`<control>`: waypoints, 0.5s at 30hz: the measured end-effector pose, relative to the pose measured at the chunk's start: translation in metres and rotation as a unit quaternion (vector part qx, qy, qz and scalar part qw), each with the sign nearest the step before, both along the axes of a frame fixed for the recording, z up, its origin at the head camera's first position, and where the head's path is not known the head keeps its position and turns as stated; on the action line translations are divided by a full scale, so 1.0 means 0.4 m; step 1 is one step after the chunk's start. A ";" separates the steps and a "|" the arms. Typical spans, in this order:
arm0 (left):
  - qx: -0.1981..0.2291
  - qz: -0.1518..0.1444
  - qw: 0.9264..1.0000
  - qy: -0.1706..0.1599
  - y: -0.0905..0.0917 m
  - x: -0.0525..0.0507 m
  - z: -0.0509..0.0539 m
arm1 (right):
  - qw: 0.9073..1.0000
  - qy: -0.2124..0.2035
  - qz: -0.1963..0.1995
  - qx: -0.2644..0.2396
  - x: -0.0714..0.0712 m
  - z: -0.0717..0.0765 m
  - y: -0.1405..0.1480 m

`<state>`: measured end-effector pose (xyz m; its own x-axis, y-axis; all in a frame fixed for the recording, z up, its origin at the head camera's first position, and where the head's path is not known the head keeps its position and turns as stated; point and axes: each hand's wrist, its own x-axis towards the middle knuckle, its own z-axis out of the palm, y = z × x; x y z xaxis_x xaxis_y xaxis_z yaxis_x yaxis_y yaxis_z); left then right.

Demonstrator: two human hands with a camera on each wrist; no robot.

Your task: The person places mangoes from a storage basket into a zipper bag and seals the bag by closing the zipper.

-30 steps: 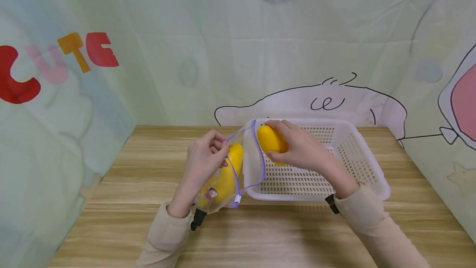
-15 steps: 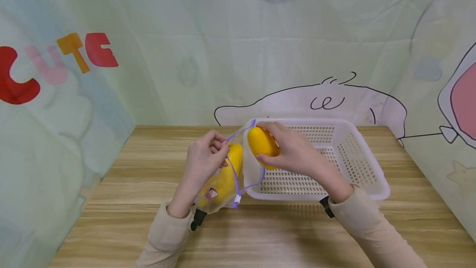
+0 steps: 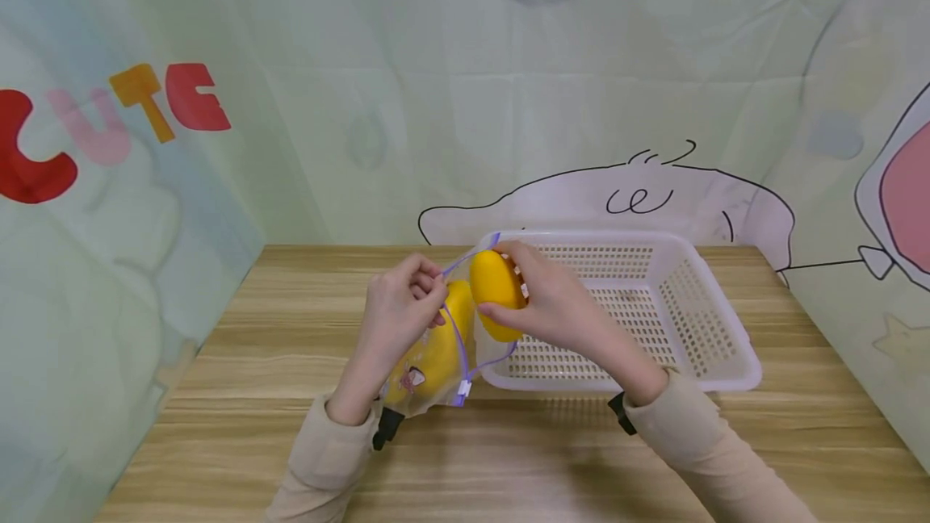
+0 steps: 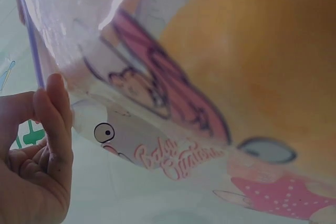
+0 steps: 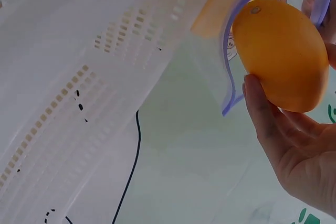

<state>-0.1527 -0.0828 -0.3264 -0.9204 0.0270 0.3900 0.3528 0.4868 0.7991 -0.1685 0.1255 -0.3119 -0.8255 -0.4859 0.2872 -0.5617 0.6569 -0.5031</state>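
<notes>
So the white basket (image 3: 596, 385) is on the wooden worktop (image 3: 291, 345), and the clear purple-edged bag (image 3: 466, 366) is just left of it, mouth facing the basket. Left hand (image 3: 401, 301), on the bag's far side from the basket, has fingers pinched on the bag's edge. Right hand (image 3: 555, 297) has its fingers curved around a yellow fruit (image 3: 497, 293), spread about as wide as it, above the basket's left end at the bag's mouth. There's more yellow fruit (image 3: 445, 345) inside the bag, left of the basket.

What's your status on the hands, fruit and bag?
Left hand pinching zip bag by its rim. Right hand gripping yellow fruit at bag's open mouth. More yellow fruit inside. No obstruction visible.
</notes>
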 end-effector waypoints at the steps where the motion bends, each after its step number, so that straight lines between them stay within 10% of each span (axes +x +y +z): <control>1: -0.001 0.000 1.000 0.001 0.000 0.000 0.000 | 1.000 -0.003 0.003 -0.004 0.001 -0.002 -0.005; 15: -0.016 0.000 1.000 0.010 -0.002 0.003 0.002 | 0.998 -0.042 0.028 -0.048 0.006 -0.036 -0.052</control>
<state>-0.1517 -0.0837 -0.3254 -0.9123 0.0391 0.4076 0.3686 0.5119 0.7759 -0.1661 0.1048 -0.3261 -0.8206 -0.5059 0.2659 -0.5499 0.5719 -0.6087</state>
